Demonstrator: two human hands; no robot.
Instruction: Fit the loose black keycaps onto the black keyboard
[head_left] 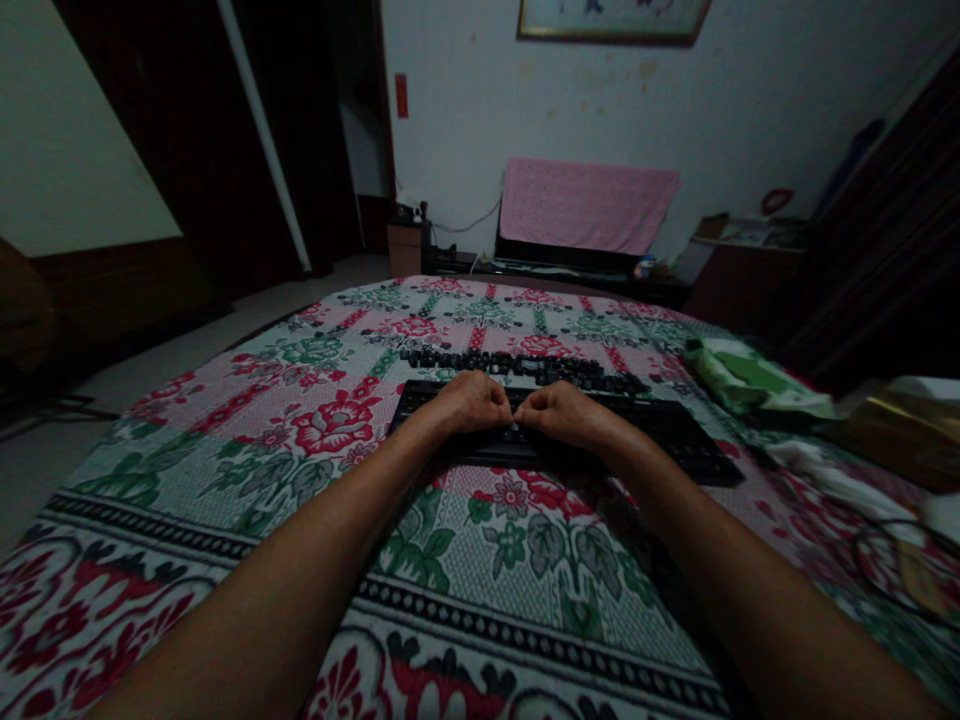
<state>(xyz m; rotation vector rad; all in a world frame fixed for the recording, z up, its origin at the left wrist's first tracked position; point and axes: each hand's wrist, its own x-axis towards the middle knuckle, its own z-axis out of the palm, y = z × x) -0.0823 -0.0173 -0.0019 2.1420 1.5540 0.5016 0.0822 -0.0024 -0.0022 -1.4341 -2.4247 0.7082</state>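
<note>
A black keyboard (675,440) lies on the flowered cloth. Over its middle, my left hand (472,402) is closed in a pinch, fingers pointing down at the keyboard. My right hand (566,412) faces it, also pinched, and the two sets of fingertips nearly meet. A small pale bit shows between the fingertips, too small to name. Just behind the keyboard, loose black keycaps (517,364) lie in a long uneven band. Both forearms hide part of the keyboard's near edge.
The flowered cloth (300,480) covers a wide surface. To the right lie a green and white packet (757,380), crumpled white tissue (825,470), a dark looped cord (862,560) and a brown box (900,430). Beyond, a pink towel (585,205) hangs by the wall.
</note>
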